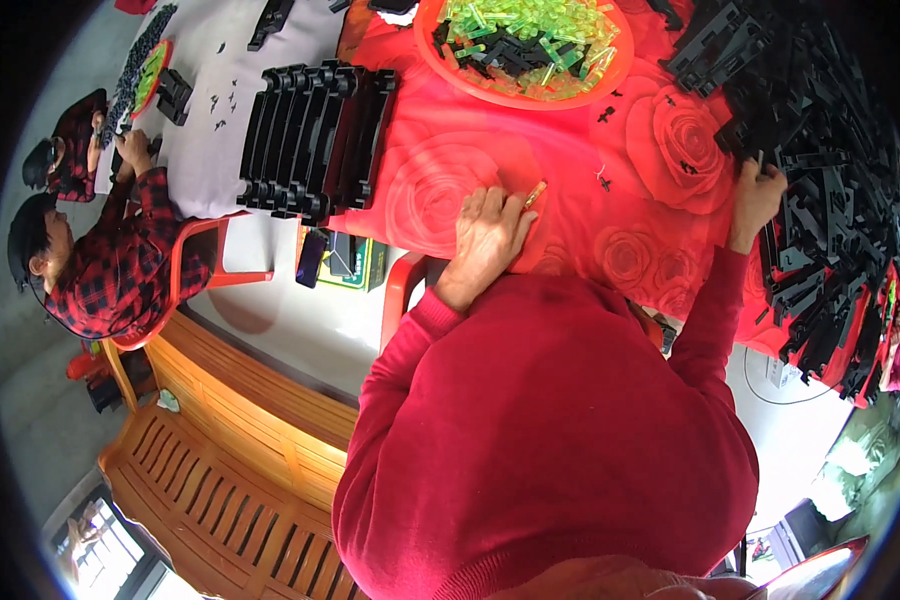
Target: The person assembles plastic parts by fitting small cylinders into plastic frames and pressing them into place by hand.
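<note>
From the head camera, the left hand (pixel 490 235) is lying flat on the red rose-patterned tabletop (pixel 440 130), its fingers (pixel 515 210) narrow around a small orange-yellow stick (pixel 535 193) poking out at one o'clock. The right hand (pixel 757 195) is reaching to three o'clock into the heap of black plastic parts (pixel 830 150), fingers curling onto one piece; whether they are gripping it I cannot tell. The orange bowl (pixel 610 70) of green and black pieces is sitting at twelve o'clock, a row of stacked black parts (pixel 315 135) at ten. Pulling one part from the tangled heap is likely to drag its neighbours off the tabletop edge; the loosely held stick could be rolling away.
</note>
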Motion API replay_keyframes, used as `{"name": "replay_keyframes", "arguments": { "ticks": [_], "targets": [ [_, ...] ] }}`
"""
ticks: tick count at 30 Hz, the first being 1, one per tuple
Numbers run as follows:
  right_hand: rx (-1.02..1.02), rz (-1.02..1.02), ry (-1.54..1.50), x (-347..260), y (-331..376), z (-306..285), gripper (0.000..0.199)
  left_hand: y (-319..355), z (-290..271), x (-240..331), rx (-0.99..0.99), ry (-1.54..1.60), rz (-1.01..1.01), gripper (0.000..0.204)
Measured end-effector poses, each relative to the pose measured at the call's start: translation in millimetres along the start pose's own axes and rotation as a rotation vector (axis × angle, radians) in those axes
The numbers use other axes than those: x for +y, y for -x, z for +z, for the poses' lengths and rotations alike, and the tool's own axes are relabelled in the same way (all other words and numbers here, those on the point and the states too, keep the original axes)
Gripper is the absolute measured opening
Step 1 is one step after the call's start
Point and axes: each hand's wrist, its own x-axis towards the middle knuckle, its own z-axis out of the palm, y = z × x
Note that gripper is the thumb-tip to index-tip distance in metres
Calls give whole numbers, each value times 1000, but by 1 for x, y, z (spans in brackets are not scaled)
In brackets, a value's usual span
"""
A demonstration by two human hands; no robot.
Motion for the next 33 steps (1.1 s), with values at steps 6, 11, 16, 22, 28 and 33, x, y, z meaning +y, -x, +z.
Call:
{"name": "replay_keyframes", "arguments": {
  "ticks": [6, 11, 16, 22, 28, 33],
  "targets": [
    [-1, 90, -597, -3, 22, -30, 28, -2, 14, -3, 13, -31, 20, 17],
    [-103, 79, -769, -29, 54, -60, 26, 5, 3, -5, 47, 65, -23, 15],
    [-517, -172, -960, -84, 85, -79, 33, 18, -19, -7, 155, 199, -54, 18],
    [-976, -566, -674, -126, 119, -53, 30, 47, -46, 4, 307, 101, 12, 25],
    [-1032, -837, -658, -149, 131, -11, 23, 53, -51, 11, 330, -57, 115, 32],
    [-1053, -954, -588, -153, 130, 5, 21, 51, -45, 2, 286, -60, 61, 32]
  ]
}}
